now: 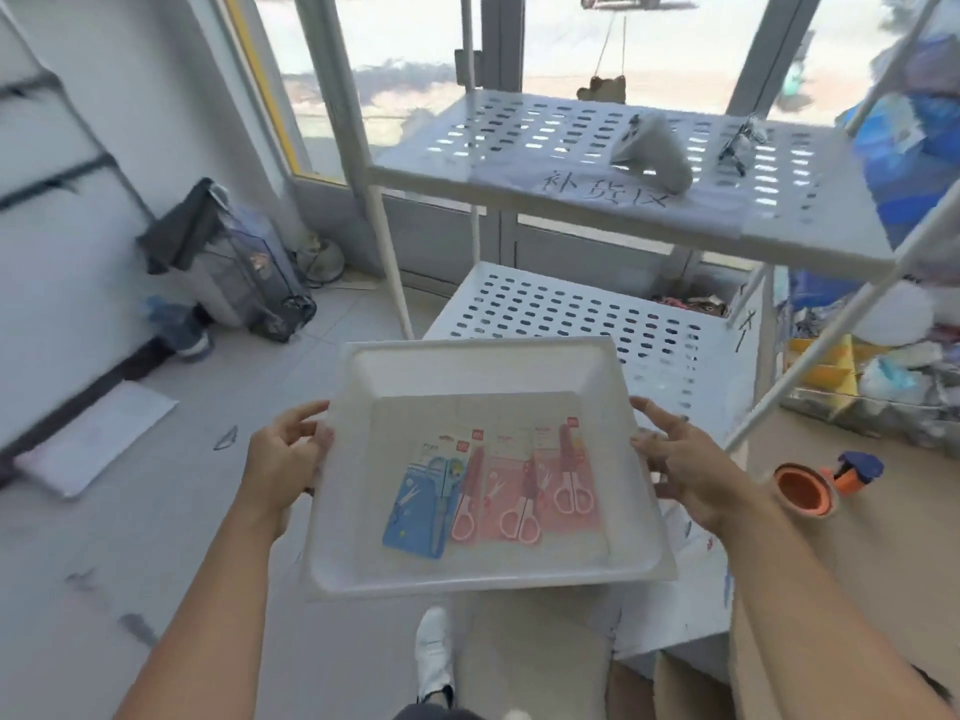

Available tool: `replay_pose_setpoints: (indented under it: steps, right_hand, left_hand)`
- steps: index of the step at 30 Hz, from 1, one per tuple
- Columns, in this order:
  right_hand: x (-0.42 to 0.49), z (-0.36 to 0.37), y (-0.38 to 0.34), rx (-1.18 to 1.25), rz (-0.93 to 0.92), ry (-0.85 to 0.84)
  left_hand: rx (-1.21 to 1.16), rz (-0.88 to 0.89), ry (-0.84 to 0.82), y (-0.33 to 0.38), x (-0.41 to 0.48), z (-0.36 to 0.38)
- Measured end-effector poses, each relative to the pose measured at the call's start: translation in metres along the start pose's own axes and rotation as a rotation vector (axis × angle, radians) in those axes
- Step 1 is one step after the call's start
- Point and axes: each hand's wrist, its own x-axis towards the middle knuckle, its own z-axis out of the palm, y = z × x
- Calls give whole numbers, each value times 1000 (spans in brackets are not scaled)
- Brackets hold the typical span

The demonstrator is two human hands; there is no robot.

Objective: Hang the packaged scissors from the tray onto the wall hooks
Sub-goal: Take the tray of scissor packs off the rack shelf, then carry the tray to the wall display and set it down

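Note:
A white plastic tray [467, 366] is held in the air in front of me. My left hand [283, 457] grips its left rim and my right hand [685, 470] grips its right rim. On the tray's floor lie several packaged scissors side by side: one on a blue card [415, 506] at the left and three on pink cards [524, 491] to its right. No wall hooks are in view; the dark bars on the white wall panel [47, 168] at far left are blurred.
A white perforated metal rack [597, 148] stands ahead by the window, with a lower shelf [571, 314] just behind the tray. An orange tape roll and dispenser [810, 485] lie on the right. A dark bag [234, 262] and a white sheet [98, 439] lie on the floor at left.

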Motion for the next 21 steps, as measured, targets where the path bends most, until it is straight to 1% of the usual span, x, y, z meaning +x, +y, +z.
replay_pose_setpoints:
  steps: [4, 8, 10, 15, 21]
  right_hand:
    - [-1, 40, 0, -47, -3, -103]
    - [-10, 100, -2, -144, -27, -233]
    - [-14, 127, -4, -188, -34, -270]
    - [-38, 226, 2, -300, -37, -407]
    - [-95, 355, 26, -408, -71, -570]
  left_hand:
    - [-34, -21, 134, -17, -46, -52]
    - [-59, -54, 311, -41, -89, -112]
    - [-64, -70, 379, -53, -106, -134]
    - [-136, -110, 592, -90, -162, -213]
    - [-201, -140, 814, -139, -245, -312]
